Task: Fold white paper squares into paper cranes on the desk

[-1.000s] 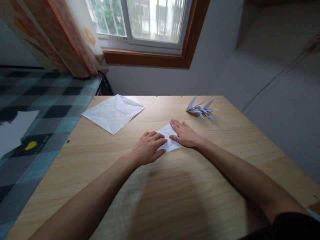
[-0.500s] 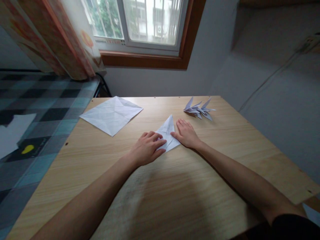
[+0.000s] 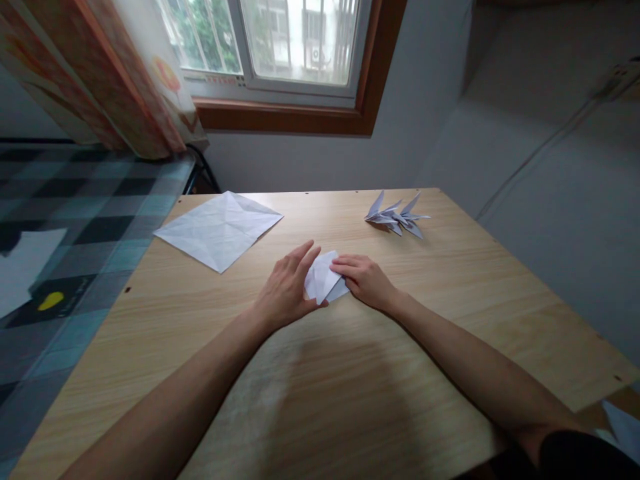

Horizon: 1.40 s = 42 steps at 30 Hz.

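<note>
Two hands, L hand [image 3: 286, 287] and R hand [image 3: 369, 280], are busy w/ one small folded paper [image 3: 323, 275], which is between them near the middle of the desk [image 3: 500, 293]. Fingers of the L hand are loose and spread, lifted beside the paper, w/ the thumb at its near tip. Fingers of the R hand grasp the right part, lying on top of a flap; its thumb is partly hidden, so how firm the hold is, hard to say. Step in hand, as I judge: turning over one flap for a fold. Next move calls for edges well aligned, base kept steady, then firm pressing along the crease. Farther back: large creased sheet [image 3: 220, 233] at left, pointed origami pieces [image 3: 395, 217] at right, approx. crane-like.
</note>
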Tool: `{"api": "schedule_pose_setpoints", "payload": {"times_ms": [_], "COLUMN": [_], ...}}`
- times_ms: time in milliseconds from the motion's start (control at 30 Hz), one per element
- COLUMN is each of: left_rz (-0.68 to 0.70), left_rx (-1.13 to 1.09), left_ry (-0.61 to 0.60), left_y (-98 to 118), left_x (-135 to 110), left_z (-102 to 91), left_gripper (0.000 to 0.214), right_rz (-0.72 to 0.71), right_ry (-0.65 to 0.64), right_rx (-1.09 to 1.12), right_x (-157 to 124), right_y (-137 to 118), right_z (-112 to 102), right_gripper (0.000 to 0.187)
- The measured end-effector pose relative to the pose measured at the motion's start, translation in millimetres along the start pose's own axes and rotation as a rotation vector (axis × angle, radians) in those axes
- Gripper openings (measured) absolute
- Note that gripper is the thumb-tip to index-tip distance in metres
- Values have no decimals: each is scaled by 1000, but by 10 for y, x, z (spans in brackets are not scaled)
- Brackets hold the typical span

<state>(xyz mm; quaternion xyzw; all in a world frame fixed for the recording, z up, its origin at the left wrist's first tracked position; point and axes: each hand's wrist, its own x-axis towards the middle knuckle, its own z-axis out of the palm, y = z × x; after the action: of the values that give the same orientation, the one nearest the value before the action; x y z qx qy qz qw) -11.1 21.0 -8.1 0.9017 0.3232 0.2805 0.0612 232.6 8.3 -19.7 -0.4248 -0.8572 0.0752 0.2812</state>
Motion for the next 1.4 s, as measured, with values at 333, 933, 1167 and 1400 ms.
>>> {"api": "schedule_pose_setpoints", "payload": {"times_ms": [333,933,1167,1400], "left_rz": [81,68,61,-60], "left_rx": [15,40,16,-193], "left_ry": [-265,-235,-249,-145], "left_y": [46,30,52,71], "left_x": [42,23,36,51], "left_z": [-83,-58,-83,-110], "left_gripper": [51,61,56,58], "right_rz": [39,527,778,610], "right_ry": [-74,330,355,192], "right_rx": [-71,824,1135,1349], "right_x": [-24,50,85,87], "right_y": [-111,-61,32,-210], "right_z": [-32,-24,-78,-35], "right_gripper": [37,40,47,45]}}
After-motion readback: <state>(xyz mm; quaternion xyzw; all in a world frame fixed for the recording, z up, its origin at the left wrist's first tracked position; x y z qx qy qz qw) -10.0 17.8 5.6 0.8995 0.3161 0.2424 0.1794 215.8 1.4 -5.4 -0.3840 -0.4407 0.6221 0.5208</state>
